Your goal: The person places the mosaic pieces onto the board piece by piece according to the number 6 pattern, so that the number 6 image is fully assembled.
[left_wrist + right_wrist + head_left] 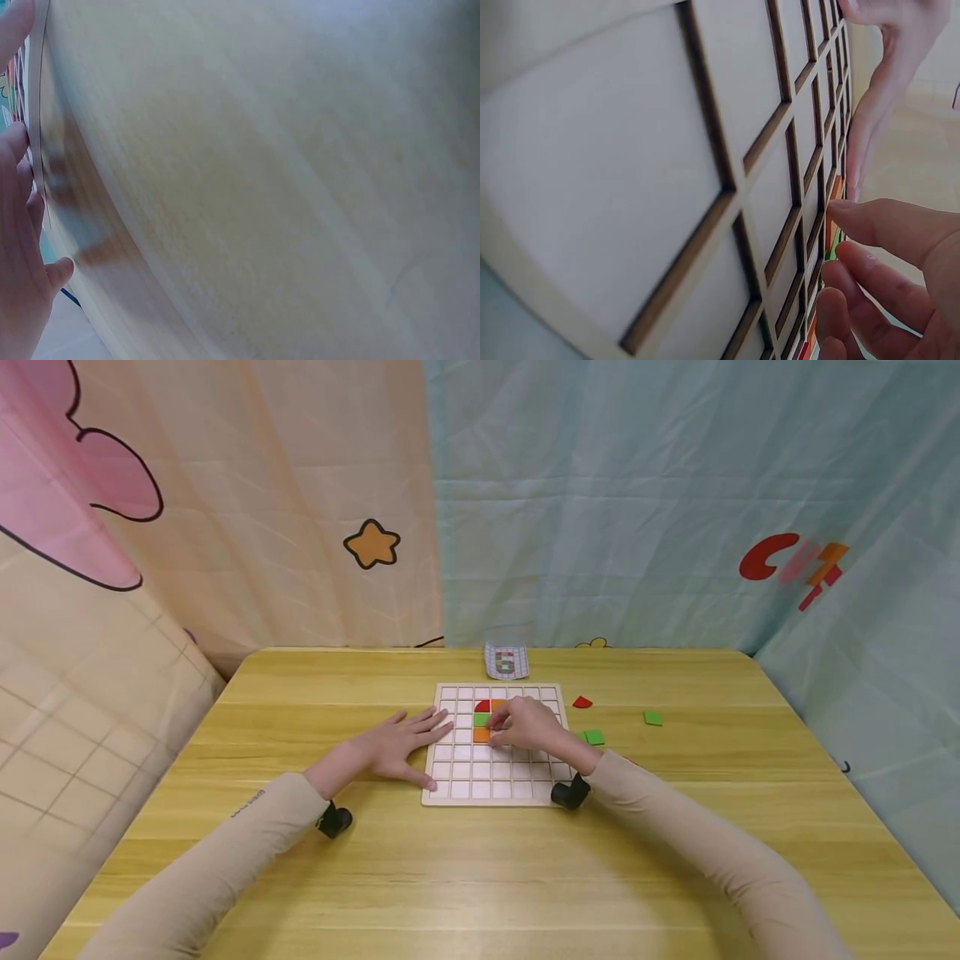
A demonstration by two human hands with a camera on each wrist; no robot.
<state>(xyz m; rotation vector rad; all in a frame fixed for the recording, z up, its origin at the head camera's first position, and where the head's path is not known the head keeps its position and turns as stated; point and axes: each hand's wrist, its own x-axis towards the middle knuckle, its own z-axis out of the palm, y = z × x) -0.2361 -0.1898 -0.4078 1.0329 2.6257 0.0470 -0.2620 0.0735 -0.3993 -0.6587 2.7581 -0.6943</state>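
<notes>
A square wooden grid board lies on the table. In its upper middle sit a red rounded tile, an orange tile, a green tile and a lower orange tile. My left hand rests with spread fingers across the board's left edge. Over the tiles is my right hand, thumb and fingers bent, with a gap between them. In the right wrist view its thumb is at an orange tile; no piece shows between thumb and forefinger. The right hand hides some cells.
Behind the board lies a pattern card with a coloured grid design. To the board's right are a red quarter-round tile, a green tile and another green tile. Printed curtains stand behind the wooden table.
</notes>
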